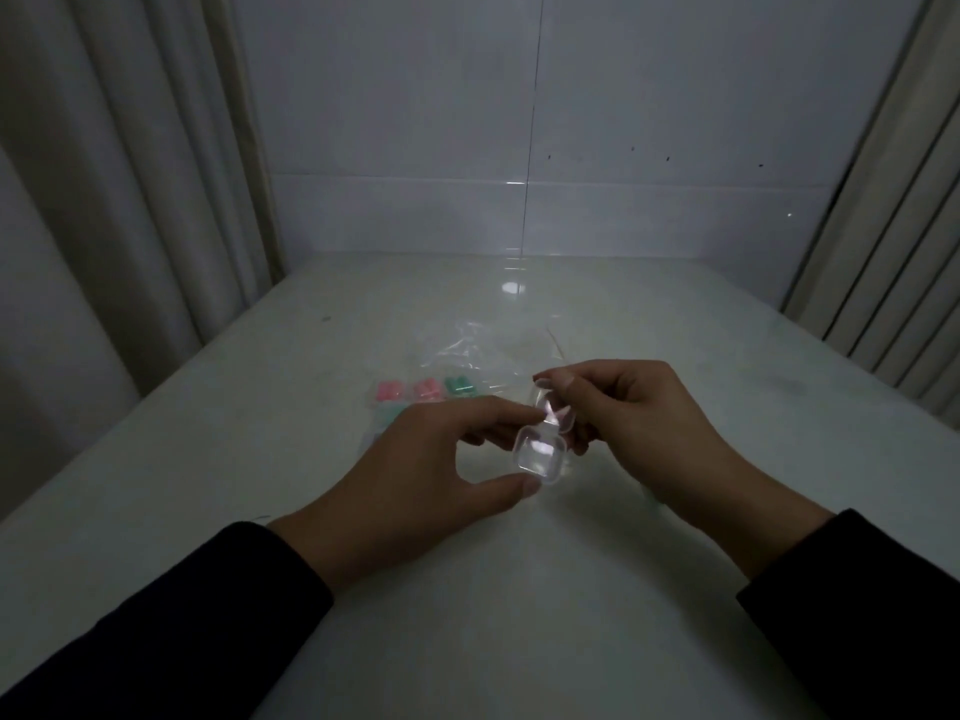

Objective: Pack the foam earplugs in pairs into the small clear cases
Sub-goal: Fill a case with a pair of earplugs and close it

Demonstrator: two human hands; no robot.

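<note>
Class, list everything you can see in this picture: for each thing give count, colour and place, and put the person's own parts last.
open case: one, clear, held above the table between both hands, lid hinged up.
filled cases: at least three in a row, two with pink earplugs, one with green, on the table beyond the left hand; more are partly hidden behind it.
bag: one, clear plastic, crumpled, beyond the cases.
table: one, white, glossy.
wall: white tiles, behind the table.
curtains: pale, on both sides.
sleeves: two, dark.
left hand: pinches the case's base.
right hand: pinches the lid.
</note>
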